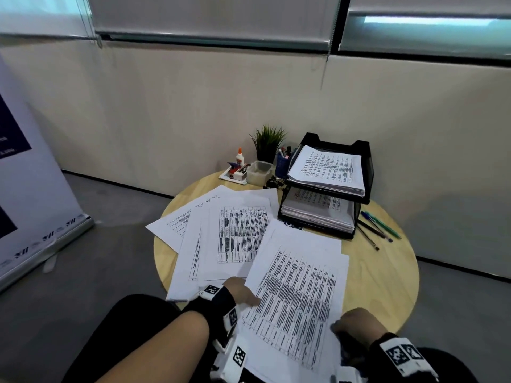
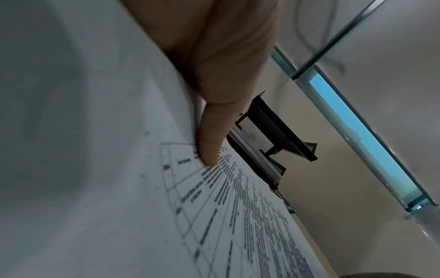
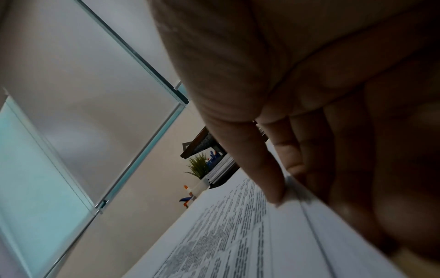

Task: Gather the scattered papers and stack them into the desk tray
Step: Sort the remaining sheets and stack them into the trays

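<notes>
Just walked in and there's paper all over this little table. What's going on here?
A person is tidying up printed sheets. Both hands hold the nearest bundle of papers at the front of the round table: the left hand with its thumb on top, the right hand pinching the other edge. More loose sheets lie fanned out on the table. The black two-tier desk tray at the back already holds a stack on each level.
</notes>
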`<state>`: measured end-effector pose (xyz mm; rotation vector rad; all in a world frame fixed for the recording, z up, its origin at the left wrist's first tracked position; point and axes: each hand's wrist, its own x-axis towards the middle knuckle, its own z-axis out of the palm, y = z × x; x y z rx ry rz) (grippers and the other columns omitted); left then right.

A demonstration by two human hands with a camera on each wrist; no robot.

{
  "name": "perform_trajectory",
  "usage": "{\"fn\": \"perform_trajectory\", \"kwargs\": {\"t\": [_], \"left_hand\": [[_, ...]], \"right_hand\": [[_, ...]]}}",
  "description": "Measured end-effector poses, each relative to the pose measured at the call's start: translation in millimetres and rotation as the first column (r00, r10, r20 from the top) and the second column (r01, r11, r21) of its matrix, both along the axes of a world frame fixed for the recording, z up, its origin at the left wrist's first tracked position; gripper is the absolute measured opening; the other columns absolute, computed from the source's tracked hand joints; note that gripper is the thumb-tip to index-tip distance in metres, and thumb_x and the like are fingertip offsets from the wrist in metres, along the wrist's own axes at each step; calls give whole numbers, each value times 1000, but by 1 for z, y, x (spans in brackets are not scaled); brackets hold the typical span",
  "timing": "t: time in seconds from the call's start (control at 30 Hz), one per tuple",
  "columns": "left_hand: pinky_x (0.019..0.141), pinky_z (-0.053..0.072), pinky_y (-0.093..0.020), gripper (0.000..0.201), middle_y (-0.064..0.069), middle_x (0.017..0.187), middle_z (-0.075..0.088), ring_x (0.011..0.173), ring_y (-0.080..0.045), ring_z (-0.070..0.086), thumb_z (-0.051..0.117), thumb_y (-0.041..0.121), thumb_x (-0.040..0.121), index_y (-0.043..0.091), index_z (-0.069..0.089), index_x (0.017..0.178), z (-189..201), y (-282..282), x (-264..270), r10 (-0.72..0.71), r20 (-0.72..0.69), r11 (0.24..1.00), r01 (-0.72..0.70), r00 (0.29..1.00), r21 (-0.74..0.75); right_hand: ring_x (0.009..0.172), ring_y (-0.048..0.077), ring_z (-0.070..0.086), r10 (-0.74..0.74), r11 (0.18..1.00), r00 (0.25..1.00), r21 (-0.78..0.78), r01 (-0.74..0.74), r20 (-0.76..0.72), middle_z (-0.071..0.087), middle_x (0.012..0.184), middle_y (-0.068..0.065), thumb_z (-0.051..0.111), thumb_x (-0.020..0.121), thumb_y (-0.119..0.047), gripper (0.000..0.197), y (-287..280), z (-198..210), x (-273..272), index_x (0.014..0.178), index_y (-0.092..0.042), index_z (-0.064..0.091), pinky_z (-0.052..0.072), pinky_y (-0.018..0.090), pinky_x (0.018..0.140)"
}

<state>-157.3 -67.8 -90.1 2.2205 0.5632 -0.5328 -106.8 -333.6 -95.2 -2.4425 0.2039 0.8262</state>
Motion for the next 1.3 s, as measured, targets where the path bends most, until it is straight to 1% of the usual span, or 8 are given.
{"fn": "perform_trajectory", "kwargs": {"t": [0.1, 0.17, 0.3, 0.43, 0.57, 0.93, 1.13, 1.3], "left_hand": [[87, 44, -25, 38, -8, 115, 62, 96, -15, 53, 63, 22, 87, 6, 57, 122, -3, -1, -2, -37, 50, 999, 39, 998, -38], [81, 43, -24, 27, -6, 103, 61, 92, -17, 55, 62, 20, 88, 9, 59, 113, -4, 2, -5, -18, 130, 997, 28, 991, -74], [85, 46, -27, 17, -9, 104, 64, 94, -21, 59, 63, 14, 88, 13, 58, 104, 0, 8, -13, 59, 246, 960, 12, 967, -279], [90, 49, -29, 26, -12, 113, 66, 101, -23, 62, 65, 9, 86, 12, 60, 112, 9, 13, -13, 140, 306, 870, 31, 942, -492], [80, 53, -23, 30, -6, 100, 69, 90, -19, 65, 68, -1, 81, 11, 61, 107, 35, 5, -3, 246, 404, 822, 32, 881, -569], [81, 50, -21, 22, 0, 88, 71, 89, -10, 67, 80, 12, 71, 15, 64, 86, 137, -23, 39, 502, 617, 724, 96, 606, -683], [72, 52, -20, 23, -4, 89, 69, 87, -16, 66, 77, 7, 72, 15, 62, 88, 104, -31, 36, 495, 549, 706, 55, 674, -706], [87, 51, -31, 52, -10, 100, 71, 98, -22, 66, 88, 21, 57, 10, 61, 100, 102, -32, 41, 516, 533, 682, 54, 670, -729]], "right_hand": [[59, 19, 46, -32, 999, 998, 1, 32, 59, 49, 61, 6, 68, 75, -22, 24, -3, 5, 1, 61, -13, 51, 36, 27, 56], [64, 22, 52, -176, 975, 979, 154, 159, 106, 59, 82, 15, 70, 79, -17, 19, -7, 8, 2, 91, -4, 63, 38, 22, 52], [100, 34, 54, -484, 721, 874, 549, 423, -37, 44, 137, 20, 78, 76, -14, 88, -9, 11, 3, 144, -1, 24, 48, 30, 71], [106, 40, 62, -335, 434, 889, 786, 440, -313, 61, 122, 23, 70, 80, -9, 63, -2, 20, -2, 136, -1, 42, 50, 48, 89], [93, 34, 70, -274, 244, 953, 949, 197, -128, 71, 106, 18, 79, 61, -7, 59, 14, 60, -4, 116, 1, 60, 59, 41, 73], [92, 10, 70, -567, 339, 724, 912, -229, 393, 75, 92, -9, 75, 74, -10, 24, 32, 136, 7, 96, -21, 71, 56, 27, 81], [85, 8, 71, -543, 377, 771, 917, -131, 334, 76, 85, -10, 75, 72, -15, 25, 27, 107, 0, 95, -21, 70, 54, 30, 78], [83, 9, 70, -544, 381, 774, 917, -115, 323, 76, 83, -9, 73, 77, -10, 19, 24, 113, 3, 91, -22, 70, 51, 33, 81]]}}
